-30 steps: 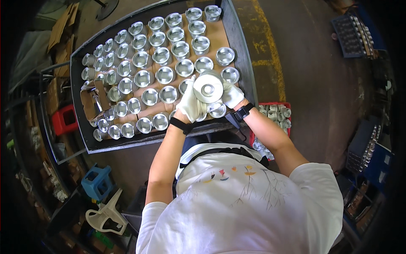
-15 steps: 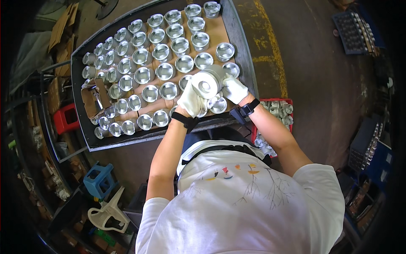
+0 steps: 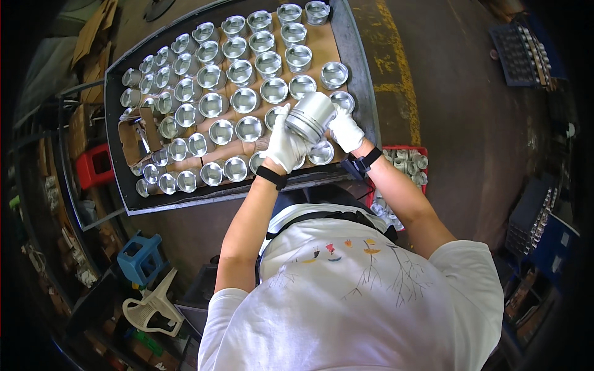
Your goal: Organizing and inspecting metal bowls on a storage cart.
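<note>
A silver metal piston with ring grooves is held up between my two white-gloved hands, tilted so its side wall shows. My left hand grips it from the left and below. On the other side, the fingers of my right hand close against its right edge. Beneath them, several more pistons stand in rows on brown cardboard inside a dark metal tray table. Parts of the nearest pistons are hidden by my hands.
An open cardboard box sits at the tray's left end. A red crate of metal parts stands right of my waist. Red stool, blue stool and white chair are at left; racks of parts at right.
The piston has been turned in my hands: its round end faced me before, and now its grooved side does. My view has shifted slightly.
</note>
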Motion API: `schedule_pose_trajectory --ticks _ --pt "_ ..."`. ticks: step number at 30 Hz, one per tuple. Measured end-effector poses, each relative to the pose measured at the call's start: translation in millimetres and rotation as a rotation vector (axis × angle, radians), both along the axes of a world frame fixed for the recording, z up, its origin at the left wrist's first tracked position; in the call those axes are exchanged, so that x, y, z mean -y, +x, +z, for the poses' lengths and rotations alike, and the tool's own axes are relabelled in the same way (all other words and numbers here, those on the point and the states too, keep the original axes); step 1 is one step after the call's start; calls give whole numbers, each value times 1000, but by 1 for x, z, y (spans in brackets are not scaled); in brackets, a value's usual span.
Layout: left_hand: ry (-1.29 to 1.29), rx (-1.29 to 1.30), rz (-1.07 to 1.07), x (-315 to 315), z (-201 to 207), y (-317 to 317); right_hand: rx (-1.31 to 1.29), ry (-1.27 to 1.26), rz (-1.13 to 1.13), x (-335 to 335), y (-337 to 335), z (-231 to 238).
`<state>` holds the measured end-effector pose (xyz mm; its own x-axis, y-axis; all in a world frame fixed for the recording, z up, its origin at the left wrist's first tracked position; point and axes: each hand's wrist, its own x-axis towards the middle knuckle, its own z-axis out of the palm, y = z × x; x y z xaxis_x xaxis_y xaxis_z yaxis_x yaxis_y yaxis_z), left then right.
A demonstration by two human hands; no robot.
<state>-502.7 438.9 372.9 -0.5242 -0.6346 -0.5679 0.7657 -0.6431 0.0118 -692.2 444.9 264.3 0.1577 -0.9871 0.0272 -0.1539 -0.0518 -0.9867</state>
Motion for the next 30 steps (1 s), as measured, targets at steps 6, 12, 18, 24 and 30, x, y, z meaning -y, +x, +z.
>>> schedule_pose_trajectory --ticks 6,12,18,24,30 --pt "-193 82 -42 1 -23 3 91 103 104 13 -7 38" --pt "-163 -53 -84 9 -1 19 -605 -499 288 28 -24 93" --pt "-147 -39 -93 14 12 15 -322 -93 321 33 -22 95" --pt "-142 72 -117 12 -22 16 -94 194 186 35 0 117" --pt "-200 193 -158 7 -18 11 -183 340 171 47 0 99"
